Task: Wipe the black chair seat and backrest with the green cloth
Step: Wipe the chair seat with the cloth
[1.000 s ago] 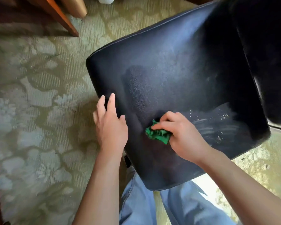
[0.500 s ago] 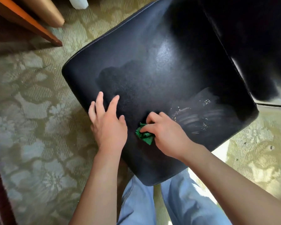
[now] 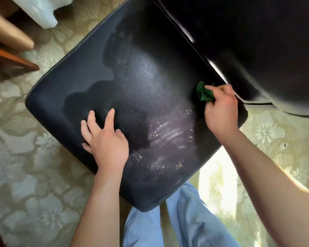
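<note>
The black chair seat fills the middle of the head view, with the black backrest rising at the upper right. My right hand grips a bunched green cloth and presses it on the seat close to the seam under the backrest. My left hand rests flat on the seat's front left part, fingers spread. Pale wipe streaks and small yellowish crumbs lie on the seat between my hands.
A patterned beige carpet surrounds the chair. Wooden furniture legs stand at the upper left, beside a white object. My legs in light blue trousers are at the seat's near corner.
My right hand has carried the green cloth from the seat's near middle back to its rear edge by the backrest. My left hand stays on the seat. The view has shifted.
</note>
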`<action>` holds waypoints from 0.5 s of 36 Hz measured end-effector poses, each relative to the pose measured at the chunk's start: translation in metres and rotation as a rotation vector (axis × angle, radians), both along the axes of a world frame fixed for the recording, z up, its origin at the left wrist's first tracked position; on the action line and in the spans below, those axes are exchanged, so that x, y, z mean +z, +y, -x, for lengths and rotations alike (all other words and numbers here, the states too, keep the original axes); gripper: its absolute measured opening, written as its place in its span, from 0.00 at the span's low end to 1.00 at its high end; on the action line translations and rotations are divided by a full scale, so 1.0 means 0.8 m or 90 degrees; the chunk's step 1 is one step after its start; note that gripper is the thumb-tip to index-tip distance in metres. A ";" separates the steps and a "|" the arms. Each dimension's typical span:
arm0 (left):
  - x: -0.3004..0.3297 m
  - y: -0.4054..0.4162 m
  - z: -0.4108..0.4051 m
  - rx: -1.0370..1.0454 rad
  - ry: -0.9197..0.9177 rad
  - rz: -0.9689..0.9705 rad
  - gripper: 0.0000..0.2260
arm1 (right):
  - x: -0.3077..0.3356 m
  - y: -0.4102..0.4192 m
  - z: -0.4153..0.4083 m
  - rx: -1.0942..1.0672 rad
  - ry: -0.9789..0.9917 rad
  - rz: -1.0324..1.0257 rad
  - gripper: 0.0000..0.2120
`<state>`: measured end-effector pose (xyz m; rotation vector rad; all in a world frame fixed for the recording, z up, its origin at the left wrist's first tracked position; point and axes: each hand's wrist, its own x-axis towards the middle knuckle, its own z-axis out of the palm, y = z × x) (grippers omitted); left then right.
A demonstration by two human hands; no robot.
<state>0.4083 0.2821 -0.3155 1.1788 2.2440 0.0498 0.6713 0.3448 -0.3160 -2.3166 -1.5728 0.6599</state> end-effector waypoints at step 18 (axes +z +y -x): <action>0.001 -0.017 0.012 -0.027 -0.014 -0.053 0.22 | 0.024 -0.065 0.095 0.265 0.158 0.003 0.29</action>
